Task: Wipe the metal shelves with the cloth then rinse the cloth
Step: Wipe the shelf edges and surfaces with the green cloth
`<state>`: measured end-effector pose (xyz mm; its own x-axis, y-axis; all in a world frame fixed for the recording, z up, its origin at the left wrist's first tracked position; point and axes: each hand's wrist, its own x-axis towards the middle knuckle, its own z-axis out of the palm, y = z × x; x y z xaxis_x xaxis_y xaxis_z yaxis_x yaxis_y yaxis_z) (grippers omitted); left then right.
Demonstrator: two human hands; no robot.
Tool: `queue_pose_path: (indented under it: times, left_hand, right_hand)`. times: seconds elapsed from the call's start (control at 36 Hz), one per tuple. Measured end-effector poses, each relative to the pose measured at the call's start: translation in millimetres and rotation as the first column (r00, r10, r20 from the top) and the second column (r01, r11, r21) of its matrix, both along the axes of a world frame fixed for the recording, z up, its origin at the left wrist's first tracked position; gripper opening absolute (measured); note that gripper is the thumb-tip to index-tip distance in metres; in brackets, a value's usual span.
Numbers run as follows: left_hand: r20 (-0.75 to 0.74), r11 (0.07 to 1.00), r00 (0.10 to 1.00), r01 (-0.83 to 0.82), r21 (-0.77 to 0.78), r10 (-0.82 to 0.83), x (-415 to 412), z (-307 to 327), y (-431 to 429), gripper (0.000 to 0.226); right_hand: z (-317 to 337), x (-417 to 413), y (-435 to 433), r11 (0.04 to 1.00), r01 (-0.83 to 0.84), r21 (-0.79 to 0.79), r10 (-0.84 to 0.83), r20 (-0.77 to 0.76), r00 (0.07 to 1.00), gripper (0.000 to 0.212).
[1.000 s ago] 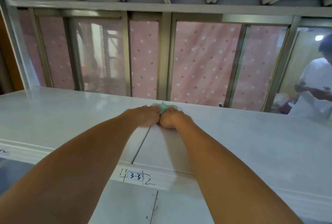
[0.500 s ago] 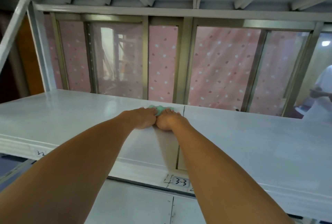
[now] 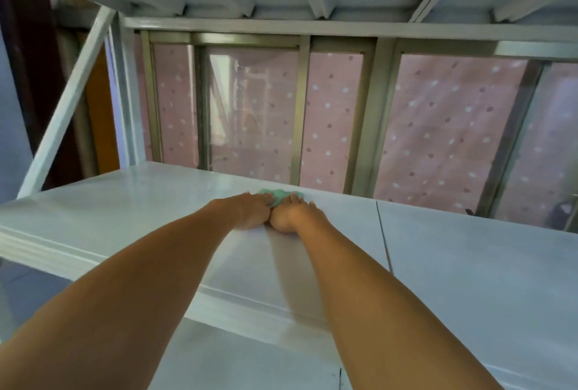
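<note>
**Two hands press one green cloth at the back of the shelf**

Both arms are stretched far forward over the white metal shelf (image 3: 131, 211). The left hand (image 3: 250, 210) and the right hand (image 3: 292, 216) lie side by side, touching each other, with the fingers spread flat and the palms down. Under the fingertips there is the green cloth (image 3: 276, 193), crumpled, and only a small part of it shows past the fingers. The hands do not close around it; they hold it down on the surface. The cloth is on the far part of the shelf, near the back edge, in front of the window (image 3: 250, 114) with the pink dotted curtain (image 3: 450, 127).

I judge that the wiping step is in hand and the rinsing is not yet begun. A seam (image 3: 383, 242) between two shelf panels runs to the right of the hands. The next move probably calls for steady pressure while the cloth slides sideways or back toward the front edge, so that no strip is missed. The reach is long, so the pressure may become weak at the far edge.

Compared with half a second ago, the hands and cloth are now left of the seam, where before they were almost on it. The view has also turned to the left: the diagonal brace (image 3: 62, 114) is more visible, and the person in white at the right is no longer in the picture.
</note>
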<state>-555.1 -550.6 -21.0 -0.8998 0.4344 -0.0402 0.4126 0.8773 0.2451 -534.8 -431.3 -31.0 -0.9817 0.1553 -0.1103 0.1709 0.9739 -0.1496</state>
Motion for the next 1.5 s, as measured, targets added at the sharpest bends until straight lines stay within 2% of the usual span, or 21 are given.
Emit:
queue_pose_path:
  times: [0.14, 0.56, 0.67, 0.89, 1.03, 1.14, 1.22, 1.36, 1.5]
  left_hand:
    - [0.009, 0.998, 1.000, -0.012, 0.054, 0.012, -32, -5, -38, 0.049]
    - [0.008, 0.993, 0.996, -0.093, 0.069, 0.093, -86, -1, -136, 0.050]
    - [0.046, 0.982, 0.991, -0.129, 0.137, 0.124, -103, -6, -165, 0.050]
    - [0.083, 0.977, 0.982, -0.177, 0.120, 0.168, -124, 1, -215, 0.048]
    - [0.068, 0.970, 0.985, -0.171, 0.172, 0.162, -137, 4, -251, 0.046]
    - [0.032, 0.983, 0.993, -0.113, 0.142, 0.110, -155, 0, -284, 0.046]
    - [0.048, 0.983, 0.990, -0.135, 0.127, 0.130, -168, -2, -306, 0.048]
    - [-0.012, 0.992, 0.992, -0.126, 0.000, 0.126, -173, 2, -326, 0.044]
    - [-0.074, 0.983, 0.982, -0.178, -0.038, 0.175, -187, -1, -343, 0.042]
  right_hand:
    - [2, -25, -37, 1.000, -0.027, -0.014, 0.027, 0.002, 1.000, 0.074]
    - [10, -86, -136, 0.995, -0.096, -0.008, 0.096, 0.024, 0.995, 0.073]
    - [10, -97, -163, 0.994, -0.109, -0.027, 0.110, 0.039, 0.993, 0.072]
    - [9, -122, -217, 0.992, -0.096, -0.080, 0.098, 0.024, 0.995, 0.075]
    - [12, -137, -255, 0.989, -0.086, -0.121, 0.087, 0.006, 0.996, 0.078]
    - [11, -155, -285, 0.990, -0.077, -0.121, 0.080, 0.020, 0.997, 0.081]
    - [11, -165, -305, 0.989, -0.080, -0.127, 0.085, 0.028, 0.996, 0.079]
    - [11, -177, -330, 0.985, -0.128, -0.115, 0.130, 0.012, 0.991, 0.071]
    - [5, -190, -347, 0.985, -0.162, -0.057, 0.162, -0.012, 0.987, 0.069]
